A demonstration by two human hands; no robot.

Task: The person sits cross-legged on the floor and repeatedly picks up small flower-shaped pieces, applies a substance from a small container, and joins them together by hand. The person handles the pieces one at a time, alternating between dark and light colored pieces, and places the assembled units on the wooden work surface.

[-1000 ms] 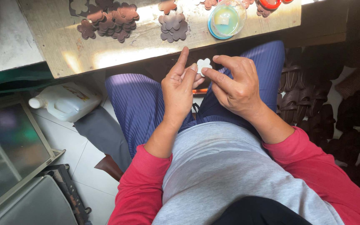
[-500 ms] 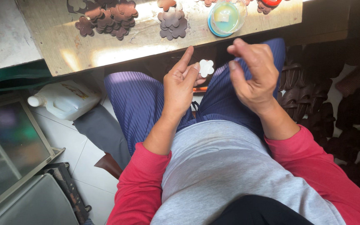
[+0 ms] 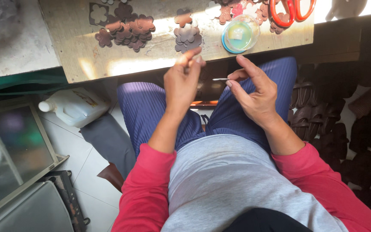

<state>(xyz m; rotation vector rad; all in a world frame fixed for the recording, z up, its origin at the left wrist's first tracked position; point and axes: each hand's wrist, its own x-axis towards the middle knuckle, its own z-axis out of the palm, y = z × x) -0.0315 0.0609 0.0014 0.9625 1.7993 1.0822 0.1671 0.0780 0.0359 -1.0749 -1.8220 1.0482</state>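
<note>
Head view: we sit at a worn wooden bench (image 3: 108, 64) at twelve o'clock, strewn with brown flower-shaped leather cutouts (image 3: 127, 30); white tiles lie below. Our right hand (image 3: 254, 92) pinches a thin pale piece (image 3: 220, 79) at its nine o'clock; our left hand (image 3: 183, 81) pinches something unclear.

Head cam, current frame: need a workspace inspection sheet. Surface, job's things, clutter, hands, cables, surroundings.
Surface: worn wooden bench, sunlit along its near edge.
Job's things: thin pale piece seen edge-on at the right fingertips; brown flower-shaped cutouts piled on the bench.
Clutter: round lidded tub; red-handled scissors.
Hands: left hand raised, fingertips pinched together, contents too small to tell; right hand pinches the pale piece.
Cables: nothing seen.
Surroundings: white plastic jug on the tiled floor; dark stacked pieces at right.
</note>
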